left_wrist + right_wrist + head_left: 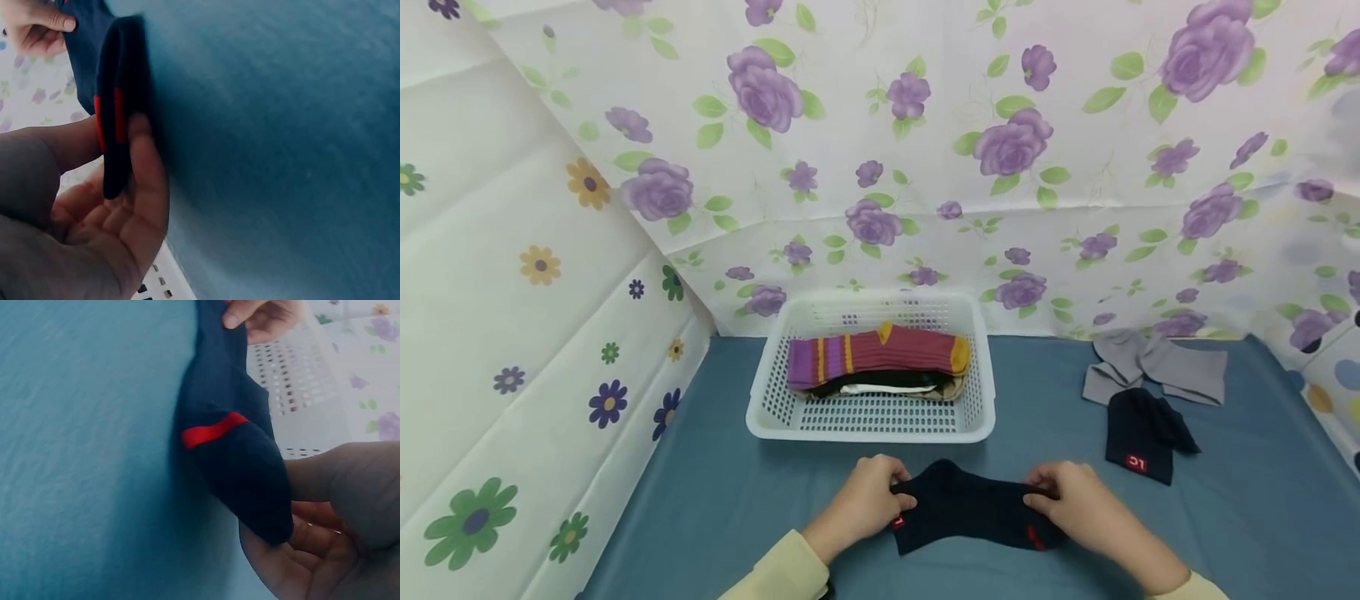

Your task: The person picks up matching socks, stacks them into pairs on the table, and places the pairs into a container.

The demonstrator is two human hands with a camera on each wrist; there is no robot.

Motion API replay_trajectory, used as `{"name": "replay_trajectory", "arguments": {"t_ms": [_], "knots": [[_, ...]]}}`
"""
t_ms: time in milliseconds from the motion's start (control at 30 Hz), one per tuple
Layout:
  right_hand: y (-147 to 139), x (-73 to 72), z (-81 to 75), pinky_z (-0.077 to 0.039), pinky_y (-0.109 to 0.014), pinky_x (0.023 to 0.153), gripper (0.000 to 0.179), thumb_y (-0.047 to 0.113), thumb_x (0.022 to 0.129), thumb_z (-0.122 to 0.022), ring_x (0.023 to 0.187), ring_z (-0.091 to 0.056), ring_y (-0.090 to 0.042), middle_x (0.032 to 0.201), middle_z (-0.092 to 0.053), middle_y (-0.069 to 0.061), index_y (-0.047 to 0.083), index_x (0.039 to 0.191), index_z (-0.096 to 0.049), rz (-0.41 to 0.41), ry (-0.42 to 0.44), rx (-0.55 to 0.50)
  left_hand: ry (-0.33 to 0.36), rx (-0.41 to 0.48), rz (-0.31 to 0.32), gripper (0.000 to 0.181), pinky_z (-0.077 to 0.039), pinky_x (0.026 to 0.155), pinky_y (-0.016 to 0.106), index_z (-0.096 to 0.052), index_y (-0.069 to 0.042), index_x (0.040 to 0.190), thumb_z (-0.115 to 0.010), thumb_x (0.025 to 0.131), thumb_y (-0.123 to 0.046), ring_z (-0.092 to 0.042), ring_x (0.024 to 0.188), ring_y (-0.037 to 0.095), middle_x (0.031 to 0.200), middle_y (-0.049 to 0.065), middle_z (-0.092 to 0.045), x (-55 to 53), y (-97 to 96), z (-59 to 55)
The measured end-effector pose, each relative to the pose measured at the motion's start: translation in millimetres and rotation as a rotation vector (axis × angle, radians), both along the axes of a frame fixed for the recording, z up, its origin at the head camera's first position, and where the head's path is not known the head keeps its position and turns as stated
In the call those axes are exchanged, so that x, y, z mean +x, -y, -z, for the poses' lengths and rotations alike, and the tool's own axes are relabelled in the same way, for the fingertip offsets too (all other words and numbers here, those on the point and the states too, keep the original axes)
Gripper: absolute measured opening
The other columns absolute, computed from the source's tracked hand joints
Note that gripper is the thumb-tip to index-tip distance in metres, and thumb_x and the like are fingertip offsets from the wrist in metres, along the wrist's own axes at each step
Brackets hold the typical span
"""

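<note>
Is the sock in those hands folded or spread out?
Spread out: the dark sock extends, cuff to toe, between the left hand and the right hand.

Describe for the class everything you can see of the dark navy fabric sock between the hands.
The dark navy fabric sock looks soft and is held out lengthwise. The left hand pinches its cuff, which bears a small red patch; the right hand pinches its toe, near a red stripe. Its heel bulges toward the white perforated plastic basket. Whether it rests on the blue cloth below is unclear.
</note>
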State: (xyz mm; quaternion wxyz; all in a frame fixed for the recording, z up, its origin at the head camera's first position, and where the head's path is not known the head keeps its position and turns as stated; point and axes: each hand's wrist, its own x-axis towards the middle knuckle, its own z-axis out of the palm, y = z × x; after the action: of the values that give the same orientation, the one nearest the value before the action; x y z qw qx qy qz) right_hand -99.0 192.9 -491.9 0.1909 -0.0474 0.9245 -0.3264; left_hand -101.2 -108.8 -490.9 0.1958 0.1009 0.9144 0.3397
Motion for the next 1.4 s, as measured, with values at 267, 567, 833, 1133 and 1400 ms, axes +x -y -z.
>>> {"name": "replay_trajectory", "arguments": {"t_ms": [267,567,833,1133,1400], "knots": [[-2,3.7,-16.8,-0.054,-0.037,0.070,0.016,0.022,0.078,-0.076,0.083,-0.064,-0.011,0.090,-0.068,0.004,0.021,0.092,-0.069,0.030,-0.224,0.137,-0.230,-0.207,-0.048,0.028,-0.048,0.060,0.030,-0.068,-0.016,0.099,-0.076,0.077,-0.031,-0.058,0.074,0.010,0.090,0.000,-0.064,8.8,-4.9,-15.7],[8,17.6,-16.1,-0.046,-0.018,0.056,0.016,0.008,0.078,-0.073,0.065,-0.052,0.003,0.076,-0.060,0.012,0.022,0.083,-0.067,-0.216,-0.156,0.038,-0.127,-0.137,0.199,0.020,-0.042,0.056,0.021,-0.067,-0.017,0.094,-0.076,0.078,-0.022,-0.047,0.064,0.001,0.074,-0.009,-0.054,22.1,-12.5,-19.9],[4,17.2,2.6,-0.045,-0.022,0.056,0.017,0.005,0.078,-0.072,0.067,-0.051,-0.002,0.080,-0.058,0.007,0.019,0.084,-0.066,-0.247,-0.087,0.011,-0.041,-0.123,0.238,0.022,-0.044,0.056,0.020,-0.065,-0.015,0.089,-0.080,0.072,-0.018,-0.048,0.061,0.001,0.071,-0.007,-0.054,17.7,-8.5,-8.7],[0,13.9,8.7,-0.043,-0.023,0.057,0.017,0.009,0.080,-0.072,0.069,-0.047,-0.005,0.082,-0.054,0.006,0.021,0.086,-0.062,-0.270,-0.093,-0.007,-0.007,-0.127,0.195,0.028,-0.041,0.055,0.023,-0.060,-0.017,0.083,-0.084,0.068,-0.018,-0.046,0.058,0.007,0.068,-0.004,-0.051,13.2,-8.8,-9.1],[-24,-1.9,-12.5,-0.052,-0.031,0.070,0.015,0.026,0.082,-0.071,0.083,-0.061,-0.008,0.090,-0.065,0.008,0.022,0.096,-0.067,-0.145,-0.140,0.048,0.022,-0.214,0.218,0.033,-0.040,0.052,0.025,-0.055,-0.017,0.080,-0.085,0.066,-0.018,-0.045,0.055,0.010,0.064,-0.004,-0.049,10.2,-15.7,-11.7]]}}
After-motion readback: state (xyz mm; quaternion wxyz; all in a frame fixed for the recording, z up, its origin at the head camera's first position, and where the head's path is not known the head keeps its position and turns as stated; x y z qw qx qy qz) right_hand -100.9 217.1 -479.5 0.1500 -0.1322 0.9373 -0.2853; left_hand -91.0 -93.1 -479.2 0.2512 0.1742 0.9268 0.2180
